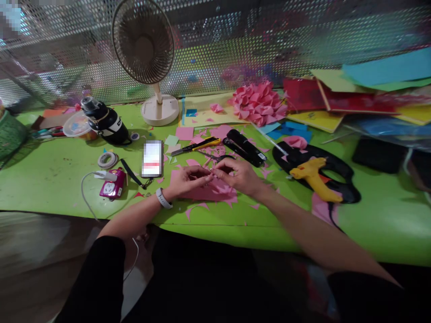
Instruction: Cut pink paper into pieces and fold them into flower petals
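Note:
My left hand [190,181] and my right hand [235,175] meet fingertip to fingertip over the middle of the table. Both are closed in a pinch on what looks like a small piece of pink paper [212,171], mostly hidden by the fingers. Beneath them lies a larger pink paper sheet [202,192] with cut scraps around it. Just beyond the hands are a yellow-and-black utility knife [197,146], a black stapler [244,148] and scissors [215,157], partly covered by my right hand.
A pink folded-paper ball [259,103] sits behind. Right lies a yellow glue gun [316,178] on a black holder [350,179]. Left are a phone [152,158], tape roll [107,159], purple power adapter [113,185], black bottle [109,123] and fan [160,110]. Paper sheets [367,80] pile at back right.

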